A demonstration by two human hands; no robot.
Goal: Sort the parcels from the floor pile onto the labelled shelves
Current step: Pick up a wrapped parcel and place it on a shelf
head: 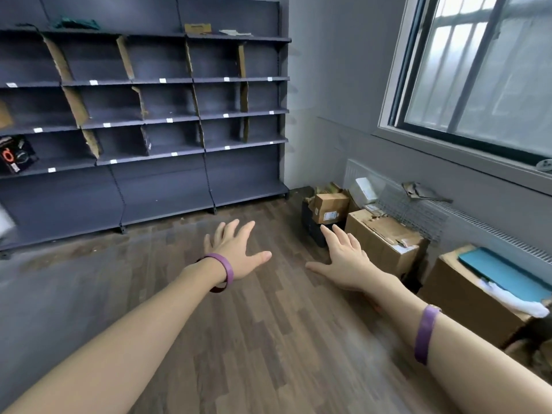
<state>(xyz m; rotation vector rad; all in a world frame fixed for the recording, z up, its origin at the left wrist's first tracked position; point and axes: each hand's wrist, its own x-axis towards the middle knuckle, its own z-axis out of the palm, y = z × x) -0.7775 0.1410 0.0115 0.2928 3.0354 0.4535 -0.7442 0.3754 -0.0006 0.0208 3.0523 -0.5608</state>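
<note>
- The labelled shelves, upper left of the frame, stand nearly bare; a black box sits at the left edge. Sorting looks barely begun.
- The parcel pile lies on the floor at centre right.
- The left hand and right hand are spread and hold nothing. The pile is just beyond the right fingertips.
</note>
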